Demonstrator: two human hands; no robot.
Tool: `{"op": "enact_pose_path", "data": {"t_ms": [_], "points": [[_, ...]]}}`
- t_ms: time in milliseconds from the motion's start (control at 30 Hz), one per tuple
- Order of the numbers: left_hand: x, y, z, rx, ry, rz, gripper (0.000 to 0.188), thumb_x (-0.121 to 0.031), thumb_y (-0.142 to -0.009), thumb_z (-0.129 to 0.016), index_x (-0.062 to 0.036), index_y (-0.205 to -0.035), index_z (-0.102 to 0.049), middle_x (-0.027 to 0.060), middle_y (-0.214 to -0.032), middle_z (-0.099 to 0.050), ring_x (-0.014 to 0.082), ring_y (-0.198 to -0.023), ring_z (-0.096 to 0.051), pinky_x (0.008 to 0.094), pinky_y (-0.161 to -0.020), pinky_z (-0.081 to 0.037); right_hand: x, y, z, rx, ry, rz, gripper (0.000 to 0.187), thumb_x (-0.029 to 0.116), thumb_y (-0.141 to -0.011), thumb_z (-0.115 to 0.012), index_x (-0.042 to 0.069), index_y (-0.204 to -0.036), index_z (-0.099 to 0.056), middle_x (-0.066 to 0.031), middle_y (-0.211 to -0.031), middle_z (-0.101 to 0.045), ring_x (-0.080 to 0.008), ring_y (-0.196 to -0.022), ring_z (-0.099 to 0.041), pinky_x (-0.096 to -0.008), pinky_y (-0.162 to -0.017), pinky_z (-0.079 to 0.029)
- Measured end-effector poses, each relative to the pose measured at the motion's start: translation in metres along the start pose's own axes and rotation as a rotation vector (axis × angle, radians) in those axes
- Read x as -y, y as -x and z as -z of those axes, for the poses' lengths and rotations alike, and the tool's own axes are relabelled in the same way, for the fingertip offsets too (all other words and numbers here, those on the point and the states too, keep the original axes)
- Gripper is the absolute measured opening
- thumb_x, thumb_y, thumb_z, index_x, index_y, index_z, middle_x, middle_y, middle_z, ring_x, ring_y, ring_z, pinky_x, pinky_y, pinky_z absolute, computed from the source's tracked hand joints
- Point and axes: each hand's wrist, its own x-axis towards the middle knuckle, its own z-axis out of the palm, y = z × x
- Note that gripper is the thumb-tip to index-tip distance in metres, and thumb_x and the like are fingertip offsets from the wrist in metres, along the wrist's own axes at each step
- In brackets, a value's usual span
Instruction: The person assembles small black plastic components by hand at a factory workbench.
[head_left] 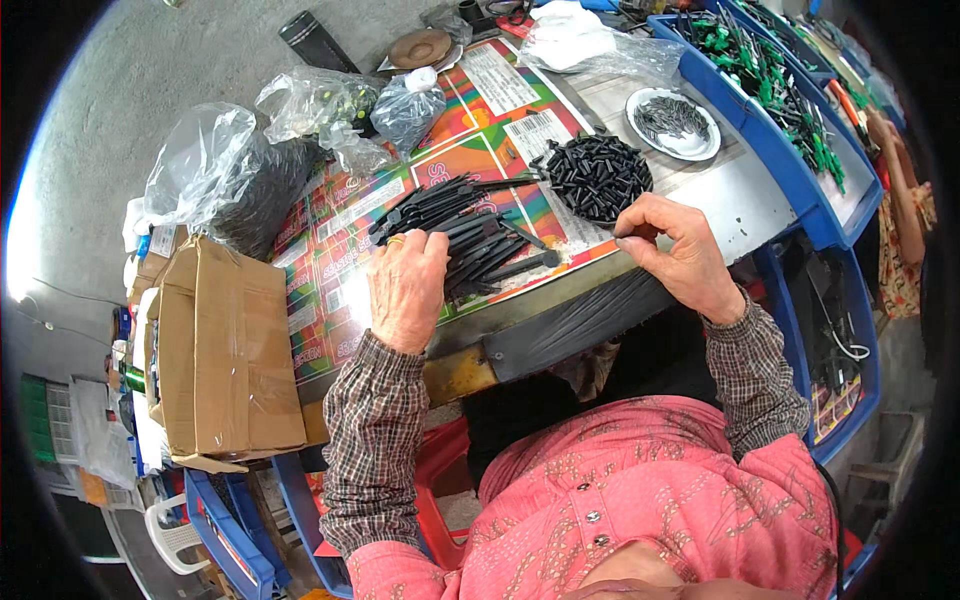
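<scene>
A pile of thin black plastic sticks (480, 245), some with wider flattened ends, lies on the table's printed sheet. At the pile's left end is my left hand (408, 285), its fingers curled down against the sticks. What its fingertips grip is hidden. My right hand (680, 250) is raised near the table's front edge, thumb and forefinger pinched together. Anything between them is too small to name. Just beyond those fingers sits a round heap of short black cylinders (598, 178). Farther right, a white dish (712, 148) holds small grey metal pins (670, 117).
A cardboard box (245, 350) stands at the table's left side, below a clear bag of dark parts (235, 175). Smaller tied bags (410, 110) lie at the back. Along the right is a blue tray (825, 225) with green and black tools (765, 80). Another person's arm (900, 190) shows beyond it.
</scene>
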Motion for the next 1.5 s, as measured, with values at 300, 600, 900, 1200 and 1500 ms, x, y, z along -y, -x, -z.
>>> {"op": "enact_pose_path", "data": {"t_ms": [300, 600, 900, 1200, 1500], "points": [[0.005, -0.005, 0.002, 0.029, 0.051, -0.016, 0.013, -0.009, -0.077, -0.067, -0.0056, -0.088, -0.062, 0.0106, -0.079, -0.056, 0.0316, -0.077, -0.057, 0.0422, -0.069, -0.045, 0.011, 0.003, -0.009, 0.019, -0.027, -0.004, 0.009, -0.004, -0.080, -0.060, -0.003, -0.089, -0.063, -0.0046, -0.080, -0.059, -0.0094, -0.069, -0.053, -0.0237, -0.061, -0.044], [-0.009, 0.010, 0.028, -0.232, 0.227, 0.053, 0.014, -0.003, -0.076, -0.070, -0.0015, -0.089, -0.066, 0.0101, -0.086, -0.064, 0.0269, -0.073, -0.063, 0.0339, -0.064, -0.049, 0.011, 0.006, -0.014, 0.005, -0.101, -0.002, 0.012, -0.004, -0.081, -0.060, -0.001, -0.092, -0.065, -0.0042, -0.082, -0.060, -0.0090, -0.069, -0.054, -0.0231, -0.062, -0.044], [-0.049, 0.038, 0.040, -0.346, 1.151, 0.365, 0.015, 0.007, -0.080, -0.065, 0.0005, -0.093, -0.063, 0.0136, -0.095, -0.067, 0.0173, -0.086, -0.063, 0.0288, -0.073, -0.049, 0.023, 0.014, -0.021, 0.047, -0.181, -0.003, 0.013, -0.005, -0.081, -0.060, -0.001, -0.092, -0.065, -0.0055, -0.086, -0.062, -0.0103, -0.074, -0.056, -0.0230, -0.064, -0.045], [-0.107, 0.064, 0.020, -0.187, 1.856, 0.443, 0.019, -0.014, -0.096, -0.057, 0.0013, -0.105, -0.050, 0.0149, -0.079, -0.062, 0.0187, -0.059, -0.058, 0.0309, -0.056, -0.051, 0.040, 0.021, -0.027, 0.108, -0.174, 0.149, 0.010, -0.002, -0.081, -0.064, 0.001, -0.090, -0.066, -0.0085, -0.085, -0.064, -0.0223, -0.084, -0.062, -0.0310, -0.076, -0.048], [-0.130, 0.082, 0.018, -0.100, 1.889, 0.603, 0.014, -0.008, -0.094, -0.060, 0.0018, -0.104, -0.058, 0.0036, -0.078, -0.061, 0.0048, -0.060, -0.049, 0.0189, -0.051, -0.040, 0.058, 0.032, -0.029, 0.149, -0.313, 0.026, 0.016, -0.003, -0.083, -0.064, 0.002, -0.097, -0.064, -0.0054, -0.093, -0.066, -0.0139, -0.083, -0.060, -0.0267, -0.072, -0.048]]}}
